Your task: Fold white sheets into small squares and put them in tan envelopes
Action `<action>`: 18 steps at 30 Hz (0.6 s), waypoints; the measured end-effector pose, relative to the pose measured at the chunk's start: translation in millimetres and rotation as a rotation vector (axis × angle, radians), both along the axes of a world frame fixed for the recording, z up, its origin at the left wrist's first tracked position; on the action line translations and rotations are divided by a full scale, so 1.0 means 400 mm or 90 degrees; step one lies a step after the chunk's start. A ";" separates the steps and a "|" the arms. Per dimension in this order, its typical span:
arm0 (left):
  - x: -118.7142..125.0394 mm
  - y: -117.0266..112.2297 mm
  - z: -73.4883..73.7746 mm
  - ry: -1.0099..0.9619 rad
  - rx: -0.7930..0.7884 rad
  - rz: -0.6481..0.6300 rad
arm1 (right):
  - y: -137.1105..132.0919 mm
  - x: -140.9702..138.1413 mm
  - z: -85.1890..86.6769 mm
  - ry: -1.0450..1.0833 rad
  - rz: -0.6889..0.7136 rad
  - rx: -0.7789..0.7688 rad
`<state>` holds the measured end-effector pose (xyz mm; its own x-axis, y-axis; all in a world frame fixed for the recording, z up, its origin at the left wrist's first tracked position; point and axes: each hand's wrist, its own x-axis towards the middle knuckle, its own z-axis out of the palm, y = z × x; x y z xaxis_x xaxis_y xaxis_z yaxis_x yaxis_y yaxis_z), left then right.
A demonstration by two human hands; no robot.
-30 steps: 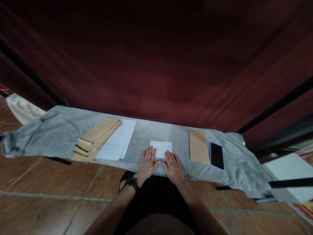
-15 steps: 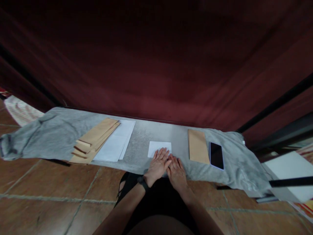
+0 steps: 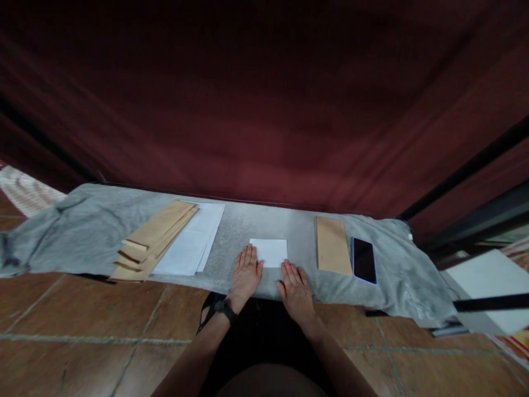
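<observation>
A small white sheet of paper, apparently folded (image 3: 270, 252), lies flat on the grey cloth (image 3: 243, 223) in front of me. At its left edge rests my left hand (image 3: 247, 273), palm down and open, with a dark watch on the wrist. My right hand (image 3: 296, 286) lies open by the lower right corner of the paper, fingertips close to it. Neither hand grips anything. To the right of the hands lies a stack of brown paper envelopes (image 3: 333, 245), and beside it a phone (image 3: 364, 260) with a dark screen and a pale purple edge.
On the left, several brown envelopes (image 3: 155, 237) are fanned out, partly covering white paper sheets (image 3: 194, 237). Dark red fabric (image 3: 264, 154) rises behind the narrow cloth-covered surface. A white panel (image 3: 490, 281) and a black bar (image 3: 496, 302) are at the right. Brown tiles cover the floor.
My left hand has slid left off the paper to its left edge. The right hand has stayed near the lower right corner, and the hands are now apart.
</observation>
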<state>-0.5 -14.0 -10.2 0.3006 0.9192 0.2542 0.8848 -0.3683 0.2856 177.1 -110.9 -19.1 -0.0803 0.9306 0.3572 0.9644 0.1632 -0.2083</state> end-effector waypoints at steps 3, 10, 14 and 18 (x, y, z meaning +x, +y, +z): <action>-0.023 0.026 0.013 -0.216 -0.114 0.050 | 0.000 -0.001 0.001 0.004 -0.002 0.004; -0.027 0.085 0.058 -0.529 -0.293 0.197 | -0.001 -0.008 0.009 0.005 -0.018 0.014; -0.022 0.085 0.084 -0.633 -0.321 0.233 | 0.000 -0.007 0.007 0.005 -0.019 0.018; -0.011 0.063 0.120 -0.724 -0.338 0.242 | 0.003 -0.007 0.003 0.025 -0.024 0.016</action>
<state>-5.1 11.0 38.0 -0.1395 0.9645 -0.2243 0.0776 0.2365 0.9685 174.1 -109.7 -17.8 -0.0314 0.9231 0.3832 0.9610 0.1332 -0.2422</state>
